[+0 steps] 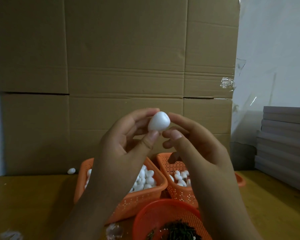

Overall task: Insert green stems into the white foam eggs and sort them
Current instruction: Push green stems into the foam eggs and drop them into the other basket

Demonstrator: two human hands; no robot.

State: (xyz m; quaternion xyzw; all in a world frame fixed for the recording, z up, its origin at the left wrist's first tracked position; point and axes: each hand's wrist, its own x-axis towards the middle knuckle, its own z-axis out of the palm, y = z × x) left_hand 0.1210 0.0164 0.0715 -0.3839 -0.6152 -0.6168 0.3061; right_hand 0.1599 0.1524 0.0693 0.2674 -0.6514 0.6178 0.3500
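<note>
Your left hand [126,144] has the white foam egg [159,121] up in mid-air at the centre of the view, thumb pinching from six o'clock, fingertips curled over from ten. Your right hand [196,144] sits just at the egg's three o'clock, thumb and fingers drawn together as if nipping something small; whether a stem is in there, I cannot tell.

That egg looks feather-light and soft-skinned, so I'd judge it dents under a hard squeeze. Hold it round the fat middle and leave the narrow end free for the stem. It should push in with little force, but a skewed entry could tear the foam.

Below, at six o'clock, the round orange mesh basket [163,213] carries the dark green stems [178,231]. At seven o'clock from the egg, the left rectangular orange perforated basket [128,200] is heaped with plain white eggs. At five o'clock, the right rectangular orange basket [177,191] holds fewer. One stray foam egg [71,170] lies on the brown tabletop [33,205] at eight o'clock, against the big cardboard sheet [111,58]
</note>
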